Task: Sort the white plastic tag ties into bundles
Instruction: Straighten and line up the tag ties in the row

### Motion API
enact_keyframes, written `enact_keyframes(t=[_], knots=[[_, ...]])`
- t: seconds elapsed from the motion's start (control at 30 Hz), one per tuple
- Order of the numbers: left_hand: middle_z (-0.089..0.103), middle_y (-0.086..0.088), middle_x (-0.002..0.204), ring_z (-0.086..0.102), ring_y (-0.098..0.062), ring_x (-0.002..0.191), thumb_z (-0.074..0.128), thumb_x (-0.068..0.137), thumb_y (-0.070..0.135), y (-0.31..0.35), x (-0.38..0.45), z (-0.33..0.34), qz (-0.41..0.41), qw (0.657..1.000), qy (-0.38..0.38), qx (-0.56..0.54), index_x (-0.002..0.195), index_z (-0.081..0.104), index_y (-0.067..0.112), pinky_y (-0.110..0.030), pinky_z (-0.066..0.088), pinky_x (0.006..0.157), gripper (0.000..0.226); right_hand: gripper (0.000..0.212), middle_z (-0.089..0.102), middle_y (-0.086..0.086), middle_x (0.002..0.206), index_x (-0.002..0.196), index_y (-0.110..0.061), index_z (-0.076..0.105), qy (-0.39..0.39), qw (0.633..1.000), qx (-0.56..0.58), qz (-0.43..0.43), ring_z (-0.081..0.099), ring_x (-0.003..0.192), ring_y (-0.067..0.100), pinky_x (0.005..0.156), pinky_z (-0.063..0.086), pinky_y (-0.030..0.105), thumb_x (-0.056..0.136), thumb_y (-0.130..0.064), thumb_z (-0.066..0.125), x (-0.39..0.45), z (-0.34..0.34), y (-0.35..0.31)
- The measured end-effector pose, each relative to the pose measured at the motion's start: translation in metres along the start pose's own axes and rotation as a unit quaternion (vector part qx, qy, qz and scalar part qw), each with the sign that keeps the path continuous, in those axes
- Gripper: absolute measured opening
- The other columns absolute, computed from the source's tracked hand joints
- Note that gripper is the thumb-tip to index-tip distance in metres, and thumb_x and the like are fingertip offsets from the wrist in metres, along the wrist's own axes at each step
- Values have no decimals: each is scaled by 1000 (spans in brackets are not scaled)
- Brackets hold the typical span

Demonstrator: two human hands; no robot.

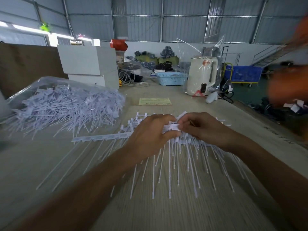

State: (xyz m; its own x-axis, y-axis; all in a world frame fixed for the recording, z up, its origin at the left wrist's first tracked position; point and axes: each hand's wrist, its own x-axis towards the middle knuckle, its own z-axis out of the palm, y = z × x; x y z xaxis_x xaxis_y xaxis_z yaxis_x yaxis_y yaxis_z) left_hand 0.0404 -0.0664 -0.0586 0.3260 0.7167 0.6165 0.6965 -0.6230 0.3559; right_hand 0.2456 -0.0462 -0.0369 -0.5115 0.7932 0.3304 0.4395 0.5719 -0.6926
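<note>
Head camera view, looking down over a pale wooden table (50, 164) in a large metal-walled shed. On the left of the table lies a clear plastic bag (55, 84), open toward the middle, holding a big loose heap of white plastic tag ties (66, 105); many spill out of its mouth onto the tabletop. Farther back sits a light blue plastic basket (171, 78); what is in it cannot be made out. Beside it stands a cream kettle (201, 75) wrapped in clear plastic film. Two white boxes (90, 67) are stacked at the back left, and a yellowish slip of paper (155, 101) lies flat in the middle.

Near the centre, both forearms reach forward and the hands meet over a row of ties (166, 157) laid side by side, flat tag heads away from the viewer and thin tails fanning toward the viewer. The left hand (148, 135) is palm down, fingers curled, thumb and fingertips pinching a small cluster of tag heads (171, 127). The right hand (203, 129) faces it, fingers bent, pinching the same cluster from the other side, fingertips of the two hands almost touching. At the right edge, a blurred orange shape (286, 84) appears to be another person's sleeve.
</note>
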Motion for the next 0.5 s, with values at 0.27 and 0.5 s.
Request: enact_keyframes(t=[0.27, 0.5], knots=[[70, -1, 115, 63, -22, 102, 64, 95, 26, -9, 0, -3, -11, 999, -16, 27, 124, 66, 19, -39, 50, 85, 29, 14, 55, -17, 57, 86, -11, 69, 63, 995, 59, 44, 45, 52, 3, 52, 38, 18, 97, -18, 63, 0, -3, 4], [72, -6, 108, 64, -26, 96, 56, 100, 26, -12, -2, -3, 15, 996, -10, 84, 115, 69, 16, -44, 53, 77, 21, 14, 56, 0, 77, 89, -13, 59, 70, 986, -146, -42, 45, 62, 7, 61, 36, 25, 95, -23, 66, 1, 3, -1]])
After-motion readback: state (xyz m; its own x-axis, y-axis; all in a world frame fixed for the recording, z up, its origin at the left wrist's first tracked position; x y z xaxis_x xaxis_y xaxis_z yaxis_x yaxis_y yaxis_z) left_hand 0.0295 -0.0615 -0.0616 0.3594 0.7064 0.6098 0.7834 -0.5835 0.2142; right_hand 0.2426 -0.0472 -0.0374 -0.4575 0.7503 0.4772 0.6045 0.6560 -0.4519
